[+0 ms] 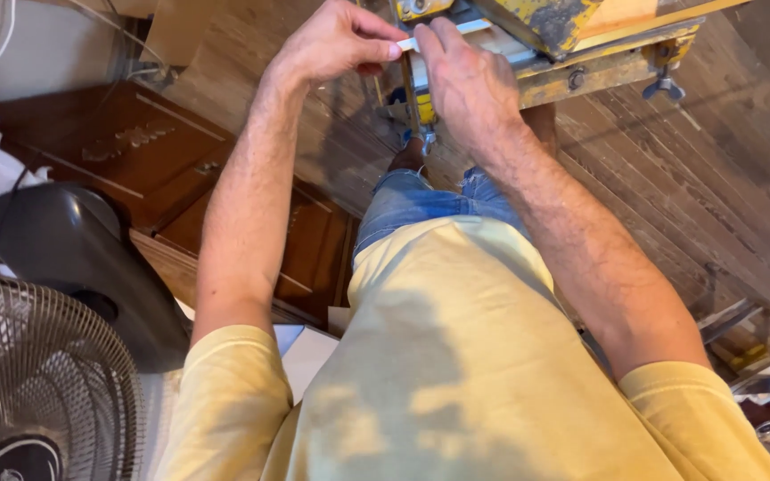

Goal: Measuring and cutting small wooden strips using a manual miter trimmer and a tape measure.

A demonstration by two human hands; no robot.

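Both hands pinch a thin white strip [407, 42] at the near edge of the worn yellow metal machine [572, 44]. The left hand [336, 44] holds its left end between thumb and forefinger; the right hand [465, 85] has its fingers closed narrowly on the other end. Feeding it would call for level, steady hands. Below the machine lies rough, dark plank floor [715, 178].
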